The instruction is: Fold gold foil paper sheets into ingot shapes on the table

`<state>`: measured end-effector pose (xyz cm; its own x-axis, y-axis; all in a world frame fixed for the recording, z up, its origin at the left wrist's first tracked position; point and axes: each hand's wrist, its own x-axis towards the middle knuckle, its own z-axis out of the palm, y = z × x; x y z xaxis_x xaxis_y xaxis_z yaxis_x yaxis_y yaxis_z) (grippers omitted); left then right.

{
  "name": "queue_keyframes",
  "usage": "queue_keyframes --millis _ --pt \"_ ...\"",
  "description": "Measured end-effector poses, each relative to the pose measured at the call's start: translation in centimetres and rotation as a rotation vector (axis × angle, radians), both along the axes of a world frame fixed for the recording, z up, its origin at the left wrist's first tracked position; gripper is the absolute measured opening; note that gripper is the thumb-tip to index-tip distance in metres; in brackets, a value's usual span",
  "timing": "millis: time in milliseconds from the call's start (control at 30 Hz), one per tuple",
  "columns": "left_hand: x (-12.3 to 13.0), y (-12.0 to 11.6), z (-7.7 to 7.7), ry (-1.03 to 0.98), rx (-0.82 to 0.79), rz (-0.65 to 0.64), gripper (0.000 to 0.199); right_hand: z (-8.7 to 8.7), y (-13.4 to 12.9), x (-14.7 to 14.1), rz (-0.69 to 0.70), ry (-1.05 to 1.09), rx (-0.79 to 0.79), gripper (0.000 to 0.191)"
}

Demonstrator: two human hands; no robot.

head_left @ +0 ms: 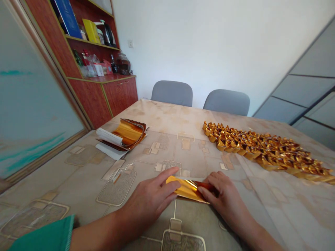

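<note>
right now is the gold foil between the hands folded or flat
Partly folded: the gold foil sheet lies flat by the left hand, its far edge turned over at the right hand.

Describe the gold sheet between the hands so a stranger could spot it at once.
At the near edge of the patterned table, the gold foil sheet lies between the left hand and right hand. Unlike the folded gold pieces and curled foil stack farther up the table, it is held in both hands.
</note>
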<state>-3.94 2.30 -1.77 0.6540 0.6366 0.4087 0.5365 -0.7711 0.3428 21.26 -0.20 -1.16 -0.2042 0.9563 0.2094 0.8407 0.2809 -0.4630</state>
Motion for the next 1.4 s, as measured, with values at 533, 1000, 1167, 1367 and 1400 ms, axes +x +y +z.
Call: queue_keyframes --millis 533,1000,1167,1367,1400 --pt "0.1 -1.4 -1.6 0.298 0.238 -0.107 0.037 -1.2 0.3 0.5 -0.093 -0.097 0.062 0.027" --pt "0.2 -1.8 -0.7 0.273 0.205 -0.063 0.04 -1.6 0.6 0.6 -0.117 -0.193 0.13 0.031" --pt "0.3 -1.9 -0.5 0.305 0.177 -0.057 0.043 -1.8 0.7 0.7 -0.101 -0.204 0.173 0.036" --pt "0.2 -2.1 -0.7 0.34 0.176 -0.063 0.044 -1.8 0.8 0.6 -0.097 -0.245 0.197 0.037" --pt "0.1 -2.0 -0.7 0.348 0.171 -0.065 0.045 -1.7 0.8 0.6 -0.096 -0.252 0.202 0.037"
